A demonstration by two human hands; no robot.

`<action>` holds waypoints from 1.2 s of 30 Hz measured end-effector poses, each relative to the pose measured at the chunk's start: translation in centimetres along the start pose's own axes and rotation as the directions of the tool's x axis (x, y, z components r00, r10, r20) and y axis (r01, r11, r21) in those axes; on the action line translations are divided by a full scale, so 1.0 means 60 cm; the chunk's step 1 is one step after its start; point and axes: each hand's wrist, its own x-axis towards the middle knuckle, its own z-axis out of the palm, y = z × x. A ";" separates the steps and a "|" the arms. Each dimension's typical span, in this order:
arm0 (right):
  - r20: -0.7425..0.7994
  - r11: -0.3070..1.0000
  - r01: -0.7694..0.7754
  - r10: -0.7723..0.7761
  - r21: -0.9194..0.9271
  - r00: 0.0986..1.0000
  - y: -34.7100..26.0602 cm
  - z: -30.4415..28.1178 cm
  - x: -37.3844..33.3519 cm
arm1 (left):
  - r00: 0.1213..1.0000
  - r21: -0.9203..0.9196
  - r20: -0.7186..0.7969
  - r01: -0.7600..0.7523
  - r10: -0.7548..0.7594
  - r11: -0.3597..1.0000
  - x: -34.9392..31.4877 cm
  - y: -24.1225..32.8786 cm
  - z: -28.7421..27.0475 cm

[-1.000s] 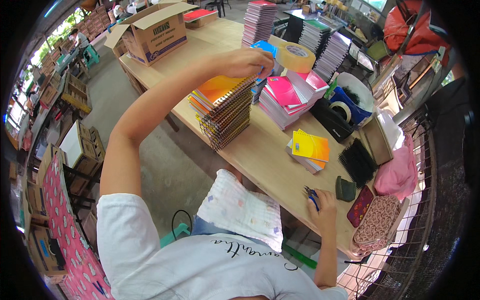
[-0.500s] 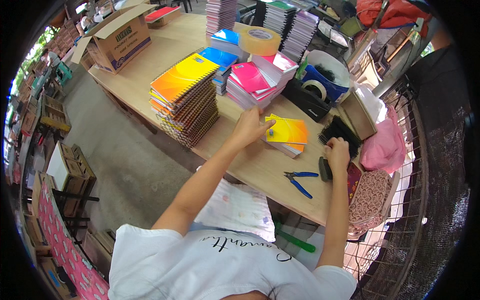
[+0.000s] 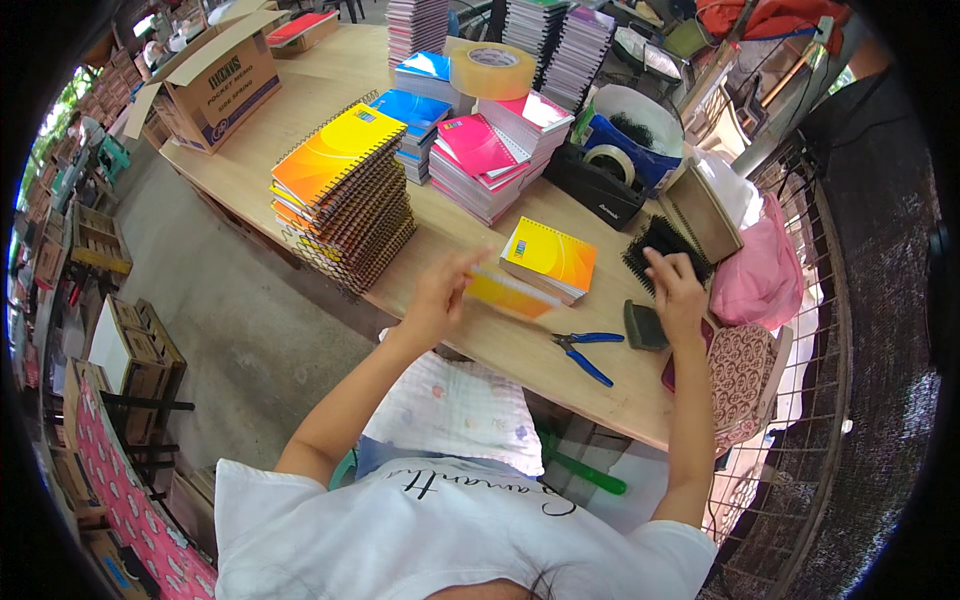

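Note:
My left hand (image 3: 440,295) grips a yellow-orange notepad (image 3: 512,295) by its left end, held over the near table edge and smeared by motion. Just beyond it lies a short stack of matching yellow-orange notepads (image 3: 550,255) with a row of holes along one edge. On the right, my right hand (image 3: 677,300) is raised beside a pile of black binding coils (image 3: 660,245), its fingers pinched together. Whatever may be between those fingertips is too small to make out. Blue-handled cutting pliers (image 3: 588,350) rest on the table between my hands.
A tall stack of spiral-bound yellow notebooks (image 3: 340,200) stands left. Behind are pink notepads (image 3: 480,175), blue notepads (image 3: 405,115), a tape roll (image 3: 492,72) and a black tape dispenser (image 3: 595,185). A dark green block (image 3: 645,325) and patterned pouch (image 3: 738,380) lie right.
My left hand has lifted a notepad off the short stack and drawn it toward me. My right hand has risen slightly from the black coils. The whole view has shifted a little.

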 end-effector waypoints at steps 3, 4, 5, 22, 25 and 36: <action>0.233 0.919 -0.274 0.211 0.282 0.949 -0.082 0.022 -0.039 | 0.997 0.031 0.074 -0.026 0.024 0.999 -0.043 -0.031 0.018; 0.329 0.837 -0.410 0.296 0.362 0.897 -0.105 0.035 -0.057 | 0.998 -0.023 0.058 -0.022 0.024 0.999 -0.045 -0.033 0.031; 0.310 0.803 -0.421 0.309 0.423 0.899 -0.124 0.049 -0.064 | 0.999 -0.026 0.000 -0.035 0.035 0.999 -0.048 -0.034 0.043; 0.369 0.769 -0.353 0.164 0.533 0.915 -0.185 0.061 -0.072 | 0.986 -0.029 -0.165 0.025 -0.029 0.999 -0.056 -0.032 0.078; 0.353 0.864 -0.262 0.106 0.430 0.929 -0.175 0.066 -0.076 | 0.989 -0.026 -0.144 0.015 -0.018 1.000 -0.056 -0.032 0.078; 0.402 0.927 -0.274 0.155 0.256 0.902 -0.190 0.073 -0.070 | 0.990 -0.058 -0.140 0.026 -0.034 0.998 -0.060 -0.029 0.080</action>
